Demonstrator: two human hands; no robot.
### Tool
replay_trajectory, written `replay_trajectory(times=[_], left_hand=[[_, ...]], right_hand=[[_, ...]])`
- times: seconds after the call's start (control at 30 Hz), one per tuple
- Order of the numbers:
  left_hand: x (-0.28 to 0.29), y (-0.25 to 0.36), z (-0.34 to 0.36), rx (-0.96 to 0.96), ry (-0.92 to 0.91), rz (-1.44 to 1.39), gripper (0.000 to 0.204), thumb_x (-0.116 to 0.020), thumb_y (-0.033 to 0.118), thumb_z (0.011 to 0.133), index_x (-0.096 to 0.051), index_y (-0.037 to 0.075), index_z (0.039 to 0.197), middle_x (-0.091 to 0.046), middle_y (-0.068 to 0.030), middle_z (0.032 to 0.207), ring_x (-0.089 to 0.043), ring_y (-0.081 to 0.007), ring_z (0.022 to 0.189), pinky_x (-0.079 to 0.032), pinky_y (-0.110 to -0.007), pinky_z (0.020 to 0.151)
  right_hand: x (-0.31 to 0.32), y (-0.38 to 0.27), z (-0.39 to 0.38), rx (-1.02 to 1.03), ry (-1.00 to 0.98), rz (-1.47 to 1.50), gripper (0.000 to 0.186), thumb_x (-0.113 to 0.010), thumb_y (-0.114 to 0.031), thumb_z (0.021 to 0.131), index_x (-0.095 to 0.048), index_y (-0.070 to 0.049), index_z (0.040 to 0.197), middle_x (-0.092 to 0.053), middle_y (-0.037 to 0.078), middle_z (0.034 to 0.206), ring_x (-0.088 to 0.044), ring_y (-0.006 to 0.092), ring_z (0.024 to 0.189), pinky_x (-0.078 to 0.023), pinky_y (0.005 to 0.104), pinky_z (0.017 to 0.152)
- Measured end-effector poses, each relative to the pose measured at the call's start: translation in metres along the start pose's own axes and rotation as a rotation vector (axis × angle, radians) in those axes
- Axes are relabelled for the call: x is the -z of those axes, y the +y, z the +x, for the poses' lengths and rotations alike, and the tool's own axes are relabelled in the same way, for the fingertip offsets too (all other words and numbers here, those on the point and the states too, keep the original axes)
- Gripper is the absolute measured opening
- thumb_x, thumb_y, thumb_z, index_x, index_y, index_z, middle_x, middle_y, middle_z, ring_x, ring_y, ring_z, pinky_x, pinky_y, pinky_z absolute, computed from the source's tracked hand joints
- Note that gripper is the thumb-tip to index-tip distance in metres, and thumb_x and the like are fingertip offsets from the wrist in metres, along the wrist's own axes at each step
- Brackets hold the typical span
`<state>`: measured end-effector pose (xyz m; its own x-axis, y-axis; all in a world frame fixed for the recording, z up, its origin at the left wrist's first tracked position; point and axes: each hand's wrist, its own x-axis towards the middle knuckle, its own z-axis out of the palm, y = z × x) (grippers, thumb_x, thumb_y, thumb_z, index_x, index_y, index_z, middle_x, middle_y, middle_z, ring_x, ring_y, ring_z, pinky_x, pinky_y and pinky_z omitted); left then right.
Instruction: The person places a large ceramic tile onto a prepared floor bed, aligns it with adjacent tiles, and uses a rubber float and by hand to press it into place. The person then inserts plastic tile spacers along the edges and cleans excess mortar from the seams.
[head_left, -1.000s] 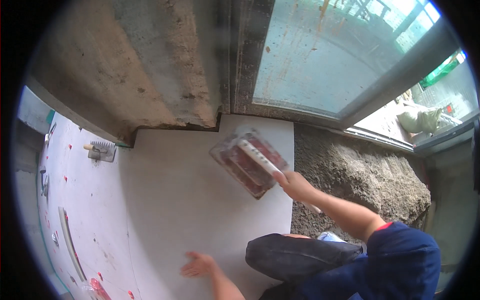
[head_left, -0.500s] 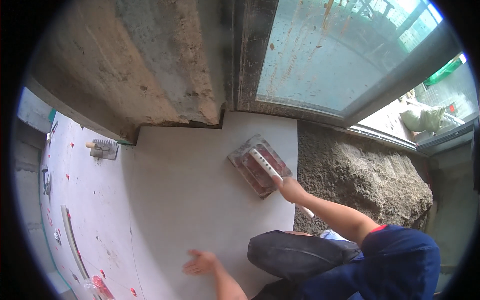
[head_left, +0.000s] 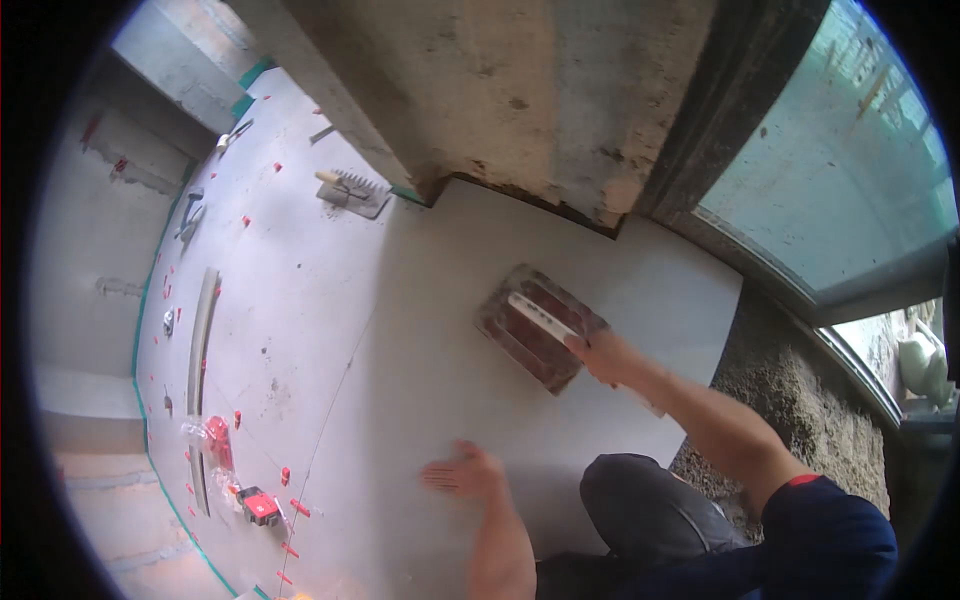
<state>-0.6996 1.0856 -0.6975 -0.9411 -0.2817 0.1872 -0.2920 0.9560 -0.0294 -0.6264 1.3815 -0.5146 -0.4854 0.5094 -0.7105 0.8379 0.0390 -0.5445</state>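
My right hand (head_left: 605, 358) is closed round the long white handle of a float-like tool with a rectangular, dirty reddish plate (head_left: 562, 372). The plate lies over a large pale tile (head_left: 440, 290), and the handle's end shows beyond my wrist. My left hand (head_left: 465, 472), a little blurred, is held over the same tile with its fingers stretched out and nothing in it. I cannot tell whether it touches the surface. A thin seam runs between this tile and the pale floor on the left.
A notched trowel (head_left: 352, 193) lies beyond the seam, beside the wall corner. Further left are a long metal strip (head_left: 203, 340), a red-and-black device (head_left: 260, 506) and several red clips. Rough grey mortar (head_left: 740, 350) borders the tile on the right, below a glazed door (head_left: 830, 170).
The view has swung left, showing more of the left floor and wall. The tool remains in my right hand over the tile, with its plate turned slightly. My left hand stays open.
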Motion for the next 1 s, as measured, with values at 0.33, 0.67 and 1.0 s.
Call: replay_trajectory(times=[0.33,0.67,1.0], left_hand=[[0.018,0.022,0.041,-0.095,-0.130,-0.132,0.087,-0.039,0.052,0.091,-0.017,-0.017,0.140,-0.015,-0.0332,0.148,-0.011,-0.0436,0.140,-0.011,-0.048,0.115],[0.014,0.055,0.145,-0.294,-0.010,-0.135,0.081,-0.043,0.048,0.092,-0.024,-0.017,0.137,-0.022,-0.0327,0.146,-0.019,-0.0425,0.139,-0.014,-0.046,0.115],[0.013,0.058,0.166,-0.305,-0.134,-0.195,0.084,-0.046,0.047,0.090,-0.020,-0.016,0.139,-0.015,-0.0288,0.150,-0.011,-0.0389,0.141,-0.009,-0.044,0.116]], right_hand=[[-0.024,-0.061,0.075,0.095,-0.021,-0.241,0.071,-0.029,-0.057,0.096,-0.062,0.004,0.082,-0.063,0.019,0.068,-0.062,0.0349,0.067,-0.047,0.0465,0.065],[-0.031,-0.083,0.096,0.318,0.146,-0.304,0.073,-0.026,-0.058,0.096,-0.062,0.004,0.083,-0.061,0.021,0.068,-0.061,0.0347,0.056,-0.048,0.0474,0.055],[-0.028,-0.083,0.106,0.338,0.124,-0.275,0.065,-0.032,-0.056,0.096,-0.059,0.002,0.089,-0.062,0.019,0.071,-0.061,0.0299,0.059,-0.047,0.0465,0.054]])
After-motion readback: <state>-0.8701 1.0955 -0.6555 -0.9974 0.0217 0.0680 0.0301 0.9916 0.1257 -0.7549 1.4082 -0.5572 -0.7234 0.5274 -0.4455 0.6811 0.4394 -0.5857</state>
